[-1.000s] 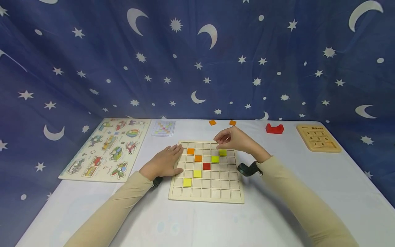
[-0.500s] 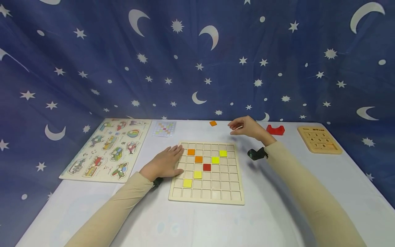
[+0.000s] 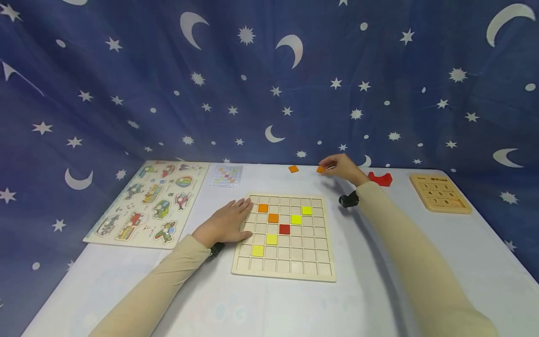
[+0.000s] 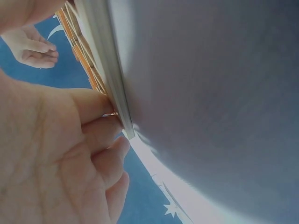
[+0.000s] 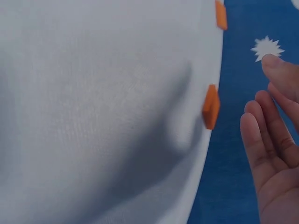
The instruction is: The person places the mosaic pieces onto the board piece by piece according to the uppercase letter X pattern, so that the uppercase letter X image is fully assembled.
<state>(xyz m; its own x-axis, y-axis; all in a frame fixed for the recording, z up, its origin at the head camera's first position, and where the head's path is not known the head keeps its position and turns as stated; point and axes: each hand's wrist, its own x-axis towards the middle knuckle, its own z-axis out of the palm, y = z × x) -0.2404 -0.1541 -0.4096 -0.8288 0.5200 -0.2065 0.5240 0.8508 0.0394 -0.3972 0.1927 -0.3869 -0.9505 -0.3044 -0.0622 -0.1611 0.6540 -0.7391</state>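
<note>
My left hand lies with fingers extended on the left edge of the wooden grid board; in the left wrist view its fingers touch the board's side. Orange tiles, yellow tiles and a red tile sit in squares of the board. At the back of the table, my right hand hovers beside a loose orange tile. A gap shows between its relaxed fingers and that tile in the right wrist view. Another orange tile lies to the left.
A printed pattern card and a picture puzzle board lie on the left. To the right are a red notched block and a wooden number board. A starry blue curtain hangs behind the white table.
My right hand has left the upper right of the board and moved back and right to the loose orange tile. A yellow tile near the top right now shows fully. The left hand stays put.
</note>
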